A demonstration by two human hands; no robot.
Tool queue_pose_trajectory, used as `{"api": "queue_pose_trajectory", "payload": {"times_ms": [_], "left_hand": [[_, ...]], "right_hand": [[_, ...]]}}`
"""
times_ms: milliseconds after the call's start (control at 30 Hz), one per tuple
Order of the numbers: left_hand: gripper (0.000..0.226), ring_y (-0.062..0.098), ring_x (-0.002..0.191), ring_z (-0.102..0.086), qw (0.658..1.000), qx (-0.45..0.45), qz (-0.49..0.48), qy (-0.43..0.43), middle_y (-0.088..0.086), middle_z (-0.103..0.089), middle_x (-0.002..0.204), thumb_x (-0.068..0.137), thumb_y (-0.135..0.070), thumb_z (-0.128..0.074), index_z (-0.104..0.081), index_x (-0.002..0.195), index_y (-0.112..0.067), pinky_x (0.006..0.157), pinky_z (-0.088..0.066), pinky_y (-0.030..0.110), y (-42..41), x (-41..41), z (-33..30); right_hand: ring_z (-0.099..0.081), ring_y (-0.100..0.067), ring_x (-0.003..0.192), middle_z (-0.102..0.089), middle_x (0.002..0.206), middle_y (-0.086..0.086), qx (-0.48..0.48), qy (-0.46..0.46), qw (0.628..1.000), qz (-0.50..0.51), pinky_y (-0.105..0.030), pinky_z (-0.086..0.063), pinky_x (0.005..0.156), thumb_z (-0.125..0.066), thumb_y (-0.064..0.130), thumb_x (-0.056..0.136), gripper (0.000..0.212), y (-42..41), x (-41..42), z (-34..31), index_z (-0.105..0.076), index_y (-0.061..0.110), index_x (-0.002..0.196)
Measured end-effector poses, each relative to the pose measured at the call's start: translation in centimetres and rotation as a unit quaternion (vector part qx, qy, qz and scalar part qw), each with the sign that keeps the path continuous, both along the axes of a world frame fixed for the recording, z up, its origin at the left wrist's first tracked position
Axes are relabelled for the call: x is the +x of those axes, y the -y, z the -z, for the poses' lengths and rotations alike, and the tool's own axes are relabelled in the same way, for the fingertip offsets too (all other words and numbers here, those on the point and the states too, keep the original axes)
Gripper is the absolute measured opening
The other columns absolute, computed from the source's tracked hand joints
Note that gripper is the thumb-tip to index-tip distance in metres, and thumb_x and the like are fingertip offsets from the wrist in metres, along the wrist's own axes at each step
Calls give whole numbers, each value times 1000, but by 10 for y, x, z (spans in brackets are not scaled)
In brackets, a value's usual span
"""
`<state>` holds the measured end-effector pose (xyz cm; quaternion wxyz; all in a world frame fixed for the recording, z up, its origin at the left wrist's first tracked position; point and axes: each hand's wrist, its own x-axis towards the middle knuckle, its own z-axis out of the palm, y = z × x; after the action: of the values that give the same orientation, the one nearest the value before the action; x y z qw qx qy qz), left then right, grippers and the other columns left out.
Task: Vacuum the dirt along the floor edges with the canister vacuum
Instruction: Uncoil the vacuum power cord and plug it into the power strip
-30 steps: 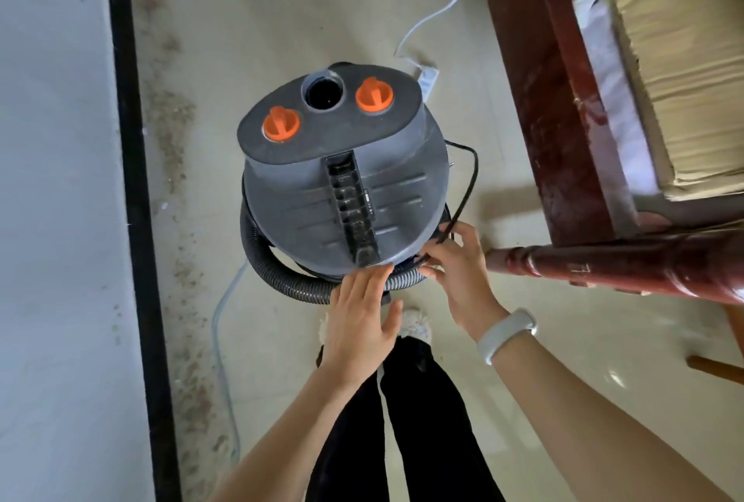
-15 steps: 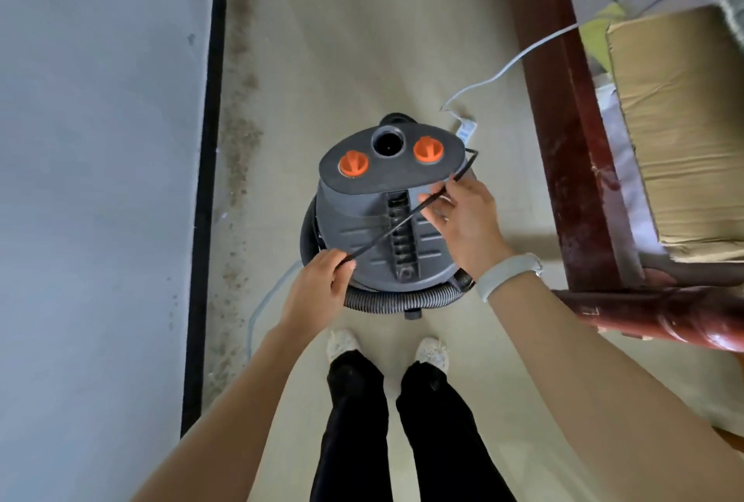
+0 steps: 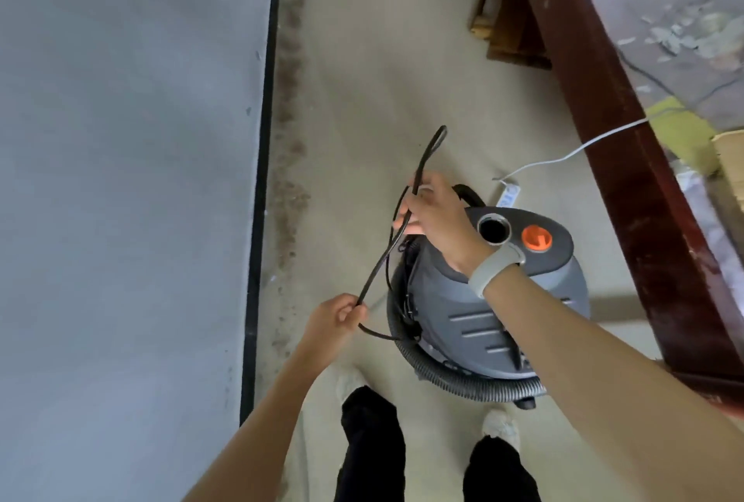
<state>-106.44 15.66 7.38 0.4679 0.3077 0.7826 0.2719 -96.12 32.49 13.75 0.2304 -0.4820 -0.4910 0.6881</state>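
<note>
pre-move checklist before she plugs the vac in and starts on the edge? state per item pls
1. Black power cord off the canister vacuum: partly, ok; left hand and right hand both grip it, a loop sticking up.
2. Plug end located: cannot tell, not visible.
3. White power strip within reach: ok, on the floor just behind the canister.
4. Hose freed: not ok, wrapped around the canister base.
5. Dirt along the black baseboard unobstructed: ok.
6. Nozzle attached: cannot tell.
</note>
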Motion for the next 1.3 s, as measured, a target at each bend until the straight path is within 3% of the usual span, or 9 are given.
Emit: {"api": "queue_pose_trajectory", "payload": {"times_ms": [167, 433, 700, 867, 967, 1033, 1100, 1200, 1300], "left_hand": [[19, -3, 68, -57, 999, 30, 16, 4, 1, -66, 77, 92, -3, -50, -61, 78, -8, 66, -39, 5, -13, -74, 3], [26, -3, 72, -59, 996, 82, 24, 22, -6, -66, 75, 98, -8, -45, -55, 78, -22, 75, -43, 12, -65, -106, 2], [25, 24, 85, -63, 975, -12, 205, 88, 4, -66, 76, 96, -6, -42, -55, 77, -14, 86, -49, 30, -184, -148, 1], [21, 16, 87, -65, 927, -146, 309, 156, 6, -68, 93, 100, -17, -42, -57, 86, -11, 76, -45, 22, -271, -154, 17], [15, 5, 80, -64, 928, -88, 358, 51, 13, -66, 113, 98, -19, -48, -58, 104, -9, 74, -43, 18, -328, -153, 22], [37, 12, 101, -59, 923, 12, 375, -82, 9, -54, 128, 95, -19, -54, -48, 130, -10, 85, -41, 19, -368, -156, 14], [63, 19, 131, -39, 886, 111, 431, -132, 7, -33, 147, 93, -18, -57, -26, 147, -14, 103, -33, 25, -402, -155, 5], [80, 26, 146, -8, 761, 197, 594, -171, 9, -8, 158, 92, -14, -57, -2, 149, -24, 113, -20, 34, -449, -135, -1], [68, 28, 147, -6, 634, 204, 720, -197, 4, -14, 158, 94, -22, -56, -18, 150, -25, 114, -19, 44, -483, -96, 7]], "right_hand": [[-56, -20, 60, -47, 72, -7, -8, 20, 999, 33, -27, -55, 64, -36, -4, 97, 14, -9, -63, 5, -40, 7, 105], [-51, -17, 56, -45, 71, -3, 31, 43, 995, 87, -27, -50, 62, -32, -5, 96, 23, -61, -101, 2, -44, 12, 108], [-50, -15, 53, -45, 67, -2, -20, 69, 987, 145, -22, -49, 54, -34, 0, 99, 23, -141, -123, 29, -48, 12, 113], [-50, -5, 38, -48, 61, -2, -74, 88, 972, 207, -21, -45, 50, -38, 2, 99, 20, -200, -118, 59, -54, 9, 108], [-43, -2, 33, -50, 50, 1, -62, 102, 965, 233, -14, -38, 43, -41, 1, 98, 19, -218, -105, 66, -60, 3, 100], [-39, -2, 34, -48, 39, 8, -59, 113, 962, 242, -13, -36, 45, -41, 0, 98, 21, -225, -95, 67, -62, 2, 96], [-39, -3, 38, -47, 40, 10, -59, 126, 960, 244, -15, -38, 51, -43, 4, 98, 22, -230, -86, 66, -65, 2, 96], [-40, 0, 39, -46, 42, 11, -56, 150, 952, 263, -13, -38, 54, -47, 9, 98, 22, -228, -72, 61, -68, 11, 91], [-41, 0, 40, -46, 41, 12, -63, 164, 934, 313, -12, -34, 51, -51, 10, 96, 22, -213, -63, 57, -69, 14, 84]]}}
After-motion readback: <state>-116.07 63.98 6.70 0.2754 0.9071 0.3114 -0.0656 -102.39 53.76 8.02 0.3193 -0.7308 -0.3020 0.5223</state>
